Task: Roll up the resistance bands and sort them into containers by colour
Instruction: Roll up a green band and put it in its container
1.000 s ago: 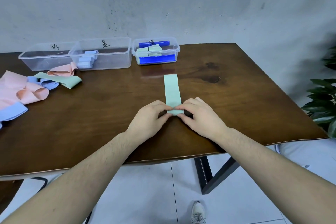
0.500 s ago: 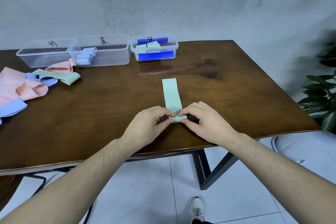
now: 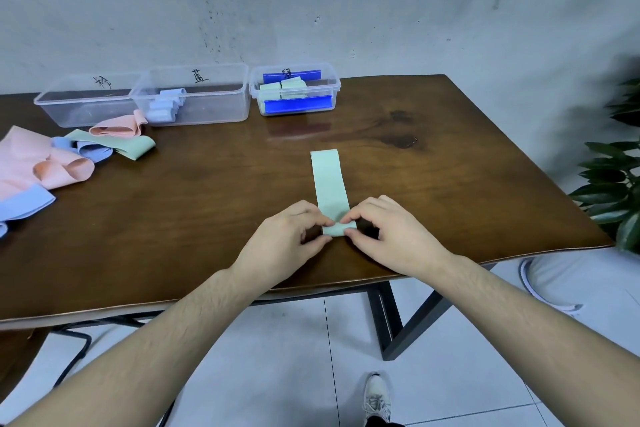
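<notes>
A pale green band [image 3: 328,180] lies flat on the wooden table [image 3: 207,204], running away from the person toward the far containers, its near end turned into a small roll close to the table's front edge. The left hand [image 3: 284,243] and right hand [image 3: 394,236] meet at that roll, each pinching one end of it between curled fingers and thumb. Nothing lies between the roll and the containers except the flat stretch of the band itself. Well off to the left sits a loose heap of unrolled bands [image 3: 52,163] in pink, blue and green, some overlapping, a pink loop touching the front of the boxes. Along the far edge stand three clear plastic boxes side by side, each with a handwritten mark on it. The left box [image 3: 83,104] shows no contents that can be made out. The middle box [image 3: 204,97] holds a few pale blue rolls at its left end. The right box [image 3: 294,88] has blue labels and holds several pale green rolls. A leafy plant [image 3: 613,191] stands beyond the table's right side.
</notes>
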Action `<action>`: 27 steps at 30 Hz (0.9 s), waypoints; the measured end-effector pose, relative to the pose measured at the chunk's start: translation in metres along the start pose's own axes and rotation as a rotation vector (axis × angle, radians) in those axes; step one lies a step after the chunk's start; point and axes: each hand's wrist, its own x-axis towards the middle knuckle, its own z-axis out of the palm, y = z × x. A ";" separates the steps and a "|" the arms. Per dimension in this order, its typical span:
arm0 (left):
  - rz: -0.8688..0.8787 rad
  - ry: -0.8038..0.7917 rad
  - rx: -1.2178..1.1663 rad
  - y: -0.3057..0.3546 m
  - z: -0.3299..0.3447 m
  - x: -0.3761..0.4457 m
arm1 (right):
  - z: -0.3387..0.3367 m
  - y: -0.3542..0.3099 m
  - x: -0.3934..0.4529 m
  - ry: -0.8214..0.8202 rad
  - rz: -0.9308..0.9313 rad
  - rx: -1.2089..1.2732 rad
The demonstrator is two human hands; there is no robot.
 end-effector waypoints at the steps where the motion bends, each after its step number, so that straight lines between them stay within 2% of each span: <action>1: -0.001 0.002 0.005 0.000 0.000 0.000 | 0.001 0.001 0.000 0.008 -0.005 -0.004; 10: -0.004 -0.010 0.029 0.001 -0.001 0.005 | 0.001 0.000 0.001 0.016 -0.074 -0.075; 19: -0.031 -0.017 0.011 0.002 0.000 0.004 | 0.005 0.003 0.005 0.023 -0.057 -0.057; 27: -0.025 0.015 0.025 0.002 0.003 0.009 | 0.005 0.006 0.007 0.033 -0.090 -0.140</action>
